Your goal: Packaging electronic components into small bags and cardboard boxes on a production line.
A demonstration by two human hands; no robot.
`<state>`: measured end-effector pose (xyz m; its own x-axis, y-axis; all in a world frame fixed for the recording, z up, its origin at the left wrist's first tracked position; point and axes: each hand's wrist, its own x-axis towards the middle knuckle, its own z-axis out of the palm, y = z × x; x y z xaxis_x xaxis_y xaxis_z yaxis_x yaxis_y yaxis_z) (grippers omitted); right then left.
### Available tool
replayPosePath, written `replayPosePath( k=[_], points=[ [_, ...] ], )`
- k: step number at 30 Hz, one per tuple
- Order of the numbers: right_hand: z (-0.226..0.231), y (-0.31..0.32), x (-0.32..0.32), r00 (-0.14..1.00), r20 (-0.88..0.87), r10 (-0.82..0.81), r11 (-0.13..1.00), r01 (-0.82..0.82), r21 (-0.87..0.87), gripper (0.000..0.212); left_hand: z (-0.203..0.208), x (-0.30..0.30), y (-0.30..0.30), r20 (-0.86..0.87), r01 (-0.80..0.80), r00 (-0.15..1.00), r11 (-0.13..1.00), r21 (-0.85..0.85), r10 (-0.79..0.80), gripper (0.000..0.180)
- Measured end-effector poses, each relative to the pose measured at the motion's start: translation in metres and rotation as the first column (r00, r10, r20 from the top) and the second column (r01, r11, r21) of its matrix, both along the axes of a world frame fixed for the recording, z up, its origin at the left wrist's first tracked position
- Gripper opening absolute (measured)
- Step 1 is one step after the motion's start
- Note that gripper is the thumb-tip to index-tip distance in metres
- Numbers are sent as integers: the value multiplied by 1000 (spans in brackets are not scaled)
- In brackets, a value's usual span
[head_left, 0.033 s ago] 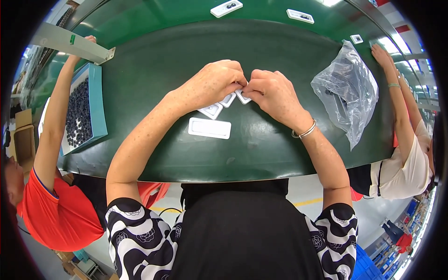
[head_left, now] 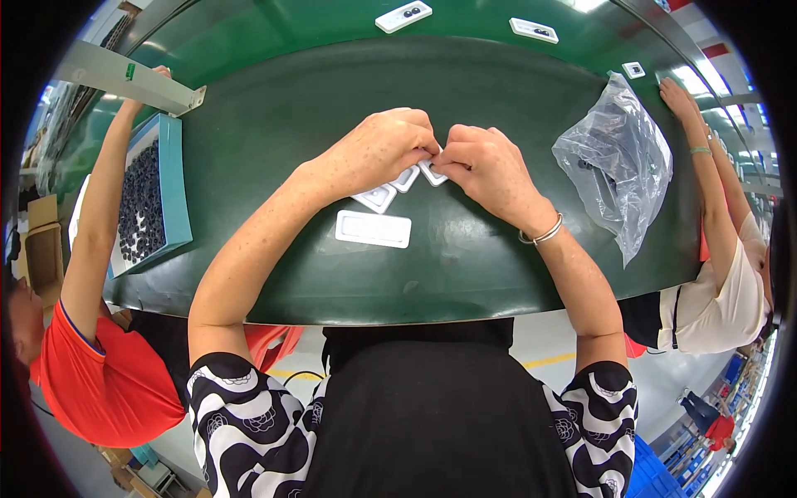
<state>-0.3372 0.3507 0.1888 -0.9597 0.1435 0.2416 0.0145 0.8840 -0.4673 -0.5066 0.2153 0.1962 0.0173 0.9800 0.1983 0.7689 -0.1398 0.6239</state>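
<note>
My left hand point(head_left: 388, 148) and my right hand point(head_left: 486, 162) meet over the middle of the dark green table, fingertips pinched close together. Whatever lies between the fingers is hidden. Under the right fingertips is a small white tray point(head_left: 432, 174), partly covered by them. Another small white tray point(head_left: 405, 179) lies against it, below the left fingers. A third small white tray point(head_left: 376, 198) sits by the left wrist. Closer to me lies a longer white tray point(head_left: 374, 229) with a shallow rectangular recess, touched by neither hand.
At left, a light-blue box point(head_left: 173, 183) holds many small black parts, beneath a metal bracket point(head_left: 137, 79). A clear plastic bag point(head_left: 618, 162) lies at right. White trays with black parts point(head_left: 403, 15) stand along the far side. Co-workers' arms reach in at both sides.
</note>
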Motion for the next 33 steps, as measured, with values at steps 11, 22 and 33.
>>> replayPosePath(
  k=[11,22,33],
  points=[
    [-1,18,17,997,-56,-44,989,36,-144,7,1,13,19,94,-76,992,996,-57,81,13],
    [-8,16,22,984,-127,-125,975,98,-201,6,-3,20,25,-84,-27,996,999,27,29,11],
    [-8,24,22,993,-82,-89,953,61,-297,15,25,15,57,55,-177,975,907,-383,213,14]
  ],
)
